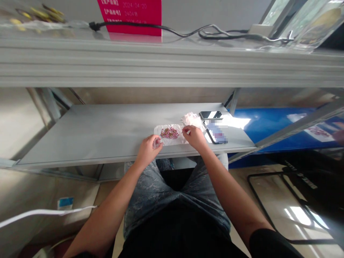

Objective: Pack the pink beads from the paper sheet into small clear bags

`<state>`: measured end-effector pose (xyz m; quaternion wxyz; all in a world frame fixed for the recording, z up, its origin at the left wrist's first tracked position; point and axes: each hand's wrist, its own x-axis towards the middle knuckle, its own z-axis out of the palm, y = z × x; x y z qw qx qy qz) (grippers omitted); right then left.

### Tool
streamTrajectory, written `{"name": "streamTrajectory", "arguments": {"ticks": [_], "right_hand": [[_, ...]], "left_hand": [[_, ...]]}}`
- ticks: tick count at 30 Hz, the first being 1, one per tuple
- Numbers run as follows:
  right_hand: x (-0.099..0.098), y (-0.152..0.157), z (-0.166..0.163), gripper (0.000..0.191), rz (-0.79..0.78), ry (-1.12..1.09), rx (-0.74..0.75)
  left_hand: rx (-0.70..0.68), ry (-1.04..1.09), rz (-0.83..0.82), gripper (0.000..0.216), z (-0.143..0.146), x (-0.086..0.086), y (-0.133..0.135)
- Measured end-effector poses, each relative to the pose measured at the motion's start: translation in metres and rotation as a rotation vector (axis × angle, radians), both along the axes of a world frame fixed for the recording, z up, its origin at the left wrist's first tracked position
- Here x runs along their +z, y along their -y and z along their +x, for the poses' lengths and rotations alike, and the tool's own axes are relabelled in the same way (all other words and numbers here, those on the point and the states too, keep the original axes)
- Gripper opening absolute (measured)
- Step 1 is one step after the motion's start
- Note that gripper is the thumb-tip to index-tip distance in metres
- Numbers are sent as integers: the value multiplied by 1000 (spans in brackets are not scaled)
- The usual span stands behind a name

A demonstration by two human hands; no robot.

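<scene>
Head camera view, looking down: a small heap of pink and gold-brown bead-like pieces lies on a pale, shiny plastic sheet or bag, near the front edge of a grey board. The heap is wider from left to right than from front to back, and the sheet stretches the same way, roughly parallel to the board's edge.

The heap sits between two bare hands. It lies just beyond and to the right of the left hand, and to the left of the right hand. The left hand seems slightly nearer. Its thumb and fingers are curled around a small clear object, perhaps a little container; its contents are too small to tell. The right hand's thumb and forefinger are drawn together at the sheet's right end; whether anything is pinched between them, I cannot tell.

Just beyond the right hand is a loose pile of clear, pinkish packets. To the right of those lie a dark phone and, closer to the person, a second device with its screen pixelated.

Farther out, a blue surface shows at the right. Above the board, an upper shelf holds a red box and a black cable.
</scene>
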<state>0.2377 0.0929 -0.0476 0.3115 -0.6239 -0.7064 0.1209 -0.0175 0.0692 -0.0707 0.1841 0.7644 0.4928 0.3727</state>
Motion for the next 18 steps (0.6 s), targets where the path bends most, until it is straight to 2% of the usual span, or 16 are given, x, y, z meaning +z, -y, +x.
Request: {"name": "streamTrajectory", "arguments": {"ticks": [2, 6, 11, 15, 18], "right_hand": [[-2, -5, 11, 19, -40, 90, 9], [-3, -8, 9, 20, -69, 199, 54], [-5, -10, 10, 18, -85, 223, 38], [-5, -7, 3, 16, -39, 42, 29], [1, 3, -26, 18, -42, -236, 128]], "left_hand": [[5, -19, 16, 13, 1, -1, 0], [6, -22, 21, 13, 1, -1, 1], [18, -11, -21, 13, 1, 4, 3], [18, 8, -62, 13, 1, 6, 4], [19, 17, -68, 12, 1, 4, 3]]}}
